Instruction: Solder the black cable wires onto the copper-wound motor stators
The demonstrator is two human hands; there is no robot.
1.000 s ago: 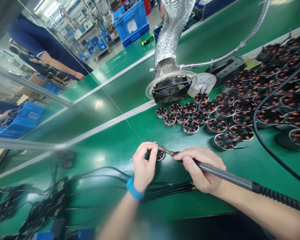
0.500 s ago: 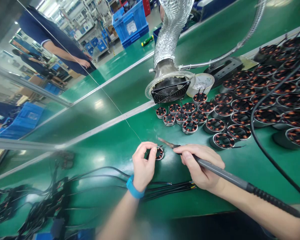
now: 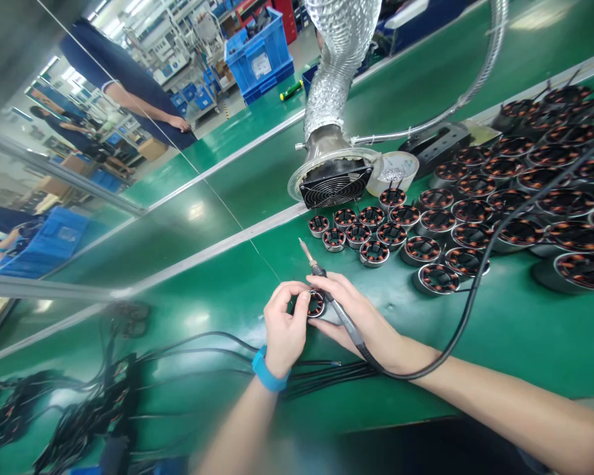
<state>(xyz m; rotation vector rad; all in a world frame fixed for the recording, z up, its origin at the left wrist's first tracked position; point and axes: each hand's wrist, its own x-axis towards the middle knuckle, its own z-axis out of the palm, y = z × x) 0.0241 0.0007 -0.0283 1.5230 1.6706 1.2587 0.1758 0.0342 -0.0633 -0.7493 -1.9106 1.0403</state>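
Observation:
My left hand [image 3: 286, 324], with a blue band on the wrist, pinches a small motor stator [image 3: 317, 304], a metal ring with copper coils, at its left side. A thin wire [image 3: 226, 206] slants down from the upper left to these fingers. My right hand [image 3: 371, 324] is closed round a soldering iron [image 3: 347, 323], whose tip points up and away from the stator. Fingers of this hand reach to the stator's right side, close to or touching it. The iron's black cord loops back over my right forearm.
Several rows of stators [image 3: 435, 278] stand on the green bench at right. Behind them are a fan [image 3: 337, 187] under a foil duct [image 3: 327, 86] and a plastic cup [image 3: 398, 173]. Black cables [image 3: 94, 409] lie at left and beneath my hands. A person [image 3: 129, 92] stands across the bench.
My right hand has moved left to the stator. The soldering iron has swung from pointing left at the stator's area to pointing up. My left hand stays nearly in place.

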